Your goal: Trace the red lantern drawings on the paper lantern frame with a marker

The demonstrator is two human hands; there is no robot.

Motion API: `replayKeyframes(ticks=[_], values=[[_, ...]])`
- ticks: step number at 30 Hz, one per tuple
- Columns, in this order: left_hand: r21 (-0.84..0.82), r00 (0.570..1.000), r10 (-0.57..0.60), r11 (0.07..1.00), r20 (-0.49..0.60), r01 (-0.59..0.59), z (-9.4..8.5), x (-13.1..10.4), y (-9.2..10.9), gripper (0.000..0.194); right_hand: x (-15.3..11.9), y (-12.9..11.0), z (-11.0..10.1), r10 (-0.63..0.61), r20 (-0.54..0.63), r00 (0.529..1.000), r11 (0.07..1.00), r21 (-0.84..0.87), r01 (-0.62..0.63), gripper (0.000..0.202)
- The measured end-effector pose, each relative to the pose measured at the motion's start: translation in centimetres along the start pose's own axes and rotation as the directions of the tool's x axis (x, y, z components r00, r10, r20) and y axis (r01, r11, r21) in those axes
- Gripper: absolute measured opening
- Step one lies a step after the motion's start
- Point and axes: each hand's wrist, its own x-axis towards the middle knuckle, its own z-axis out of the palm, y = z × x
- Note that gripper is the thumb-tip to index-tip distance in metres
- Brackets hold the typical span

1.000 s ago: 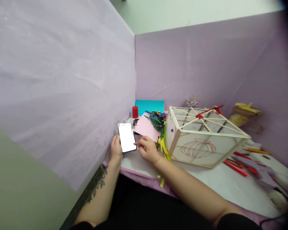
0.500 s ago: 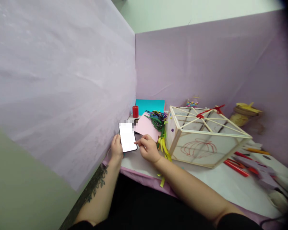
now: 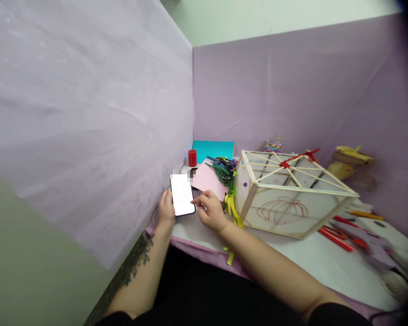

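The phone was held over the near left part of the white table, its screen lit white and its top edge blurred. Taken as the centre of a clock in the head view, it had the left hand at eight o'clock, closed on its left edge, the fingers partly hidden behind it. The right hand was at four o'clock, holding nothing: its forefinger was stretched out to the right edge of the screen, the other fingers loosely curled. Whether the fingertip touched the glass could not be told.

Just past twelve o'clock stood a red candle, with a blue sheet at one. At two o'clock lay a pink paper, with green and dark ribbons partly over it; farther out that way was a jar of coloured beads. At three o'clock stood a white box framed in wooden sticks, with a red drawing on its near side and a red cord on top. Yellow ribbon hung just beside it.
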Motion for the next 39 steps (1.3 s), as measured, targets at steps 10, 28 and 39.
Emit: replayKeyframes(ticks=[10, 28, 39], values=[[-0.003, 1.0, -0.011, 1.0, 0.01, 0.011, 0.1, -0.1, 0.13, 0.022, -0.02, 0.05, 0.16, 0.002, 0.044, 0.999, 1.0, -0.002, -0.002, 0.028], [0.05, 1.0, 0.025, 0.998, 0.014, -0.025, -0.06, -0.19, 0.29, 0.023, -0.16, -0.25, 0.24, -0.077, 0.182, 0.98, 0.996, -0.017, 0.082, 0.05], [0.094, 0.998, 0.054, 0.994, 0.025, -0.056, -0.05, -0.31, 0.57, 0.023, -0.14, -0.54, 0.28, -0.083, 0.24, 0.967, 0.996, -0.013, 0.089, 0.053]])
